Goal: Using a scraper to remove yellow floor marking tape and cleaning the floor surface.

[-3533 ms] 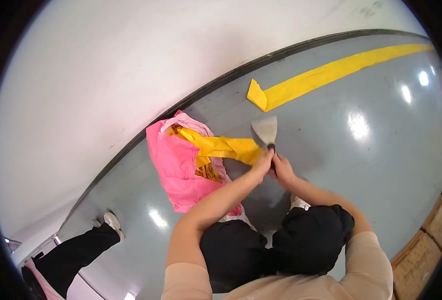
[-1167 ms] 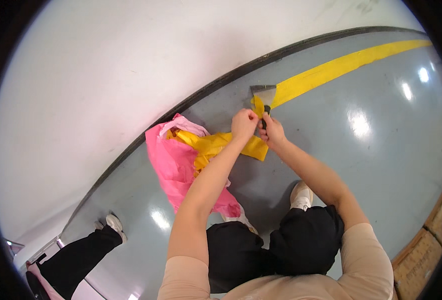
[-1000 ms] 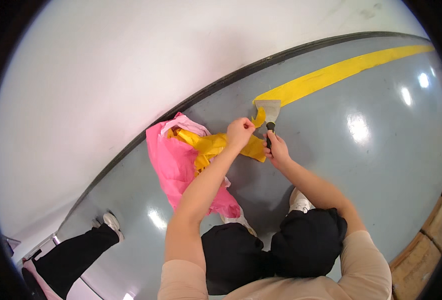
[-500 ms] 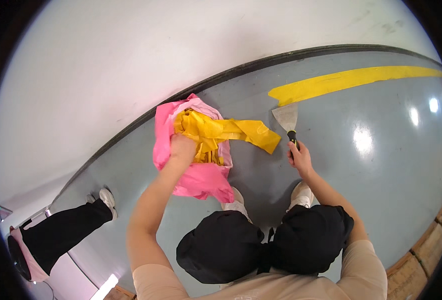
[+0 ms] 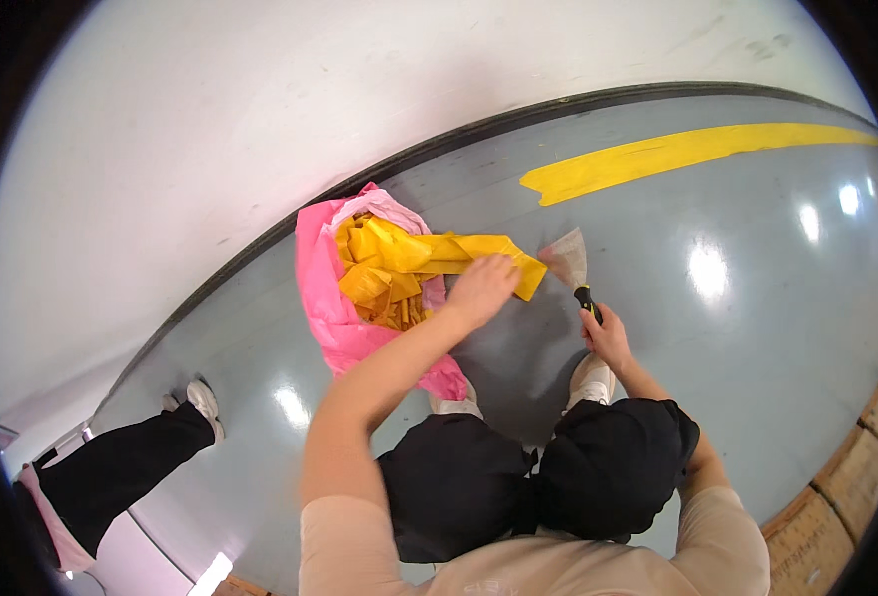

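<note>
Floor: shiny grey floor (image 5: 737, 377) running up to a white wall (image 5: 260, 119), with a dark baseboard strip (image 5: 439, 149) between them.
Painted line: yellow floor stripe (image 5: 677, 154) along the wall side; its near end looks ragged.
Bag: pink plastic bag (image 5: 324, 298) lying open on the floor, just beside the baseboard, stuffed with crumpled yellow strips.
Tape: long peeled yellow tape strip (image 5: 449, 256) trailing out of the bag mouth toward the scraper.
Left hand: left hand (image 5: 480, 288) lies on the loose end of the tape strip, fingers curled down over it; whether it's pinched or just pressed flat, I can't tell.
Right hand: right hand (image 5: 608, 336) is closed around the black handle of the scraper (image 5: 573, 268), whose wide blade rests on the floor just beside the tape's end.
Bystander: someone's leg in dark trousers and a white shoe (image 5: 200, 402), well apart to the left.
Risk: my guess, the sticky strip folds back on itself or grabs the floor outside the bag. Also that blade sits near the left hand's fingers, so a slip could nick them.
</note>
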The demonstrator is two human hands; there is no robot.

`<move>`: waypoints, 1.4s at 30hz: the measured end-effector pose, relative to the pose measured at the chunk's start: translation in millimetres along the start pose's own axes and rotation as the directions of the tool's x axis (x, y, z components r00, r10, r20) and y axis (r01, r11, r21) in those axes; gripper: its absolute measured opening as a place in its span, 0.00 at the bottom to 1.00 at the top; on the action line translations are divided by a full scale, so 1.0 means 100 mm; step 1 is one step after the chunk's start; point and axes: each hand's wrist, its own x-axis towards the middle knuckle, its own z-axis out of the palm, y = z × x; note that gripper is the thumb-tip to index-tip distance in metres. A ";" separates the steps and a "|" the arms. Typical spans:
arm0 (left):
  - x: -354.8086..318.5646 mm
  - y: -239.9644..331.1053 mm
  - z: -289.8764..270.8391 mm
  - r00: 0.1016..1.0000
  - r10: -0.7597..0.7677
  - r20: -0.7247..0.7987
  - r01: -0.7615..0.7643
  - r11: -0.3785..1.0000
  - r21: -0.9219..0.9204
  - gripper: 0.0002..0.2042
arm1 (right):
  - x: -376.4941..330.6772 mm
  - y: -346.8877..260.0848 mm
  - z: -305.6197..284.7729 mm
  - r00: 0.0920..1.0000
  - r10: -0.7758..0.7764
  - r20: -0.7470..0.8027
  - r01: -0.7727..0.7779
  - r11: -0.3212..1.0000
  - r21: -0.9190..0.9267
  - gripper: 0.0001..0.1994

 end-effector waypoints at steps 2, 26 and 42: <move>0.17 0.09 0.25 0.995 0.050 -0.084 -0.048 0.998 0.031 0.17 | -0.02 -0.07 0.06 0.996 0.058 0.063 -0.069 0.980 0.185 0.13; -1.74 -1.51 -0.43 0.369 -0.620 0.693 0.573 0.738 0.356 0.24 | -0.03 -0.39 0.11 0.988 0.057 0.140 -0.084 0.978 0.193 0.13; -1.06 -0.67 -1.42 0.591 -0.429 0.683 0.427 0.885 0.187 0.41 | 0.24 -0.46 0.20 0.903 0.252 0.349 -0.427 0.624 0.654 0.13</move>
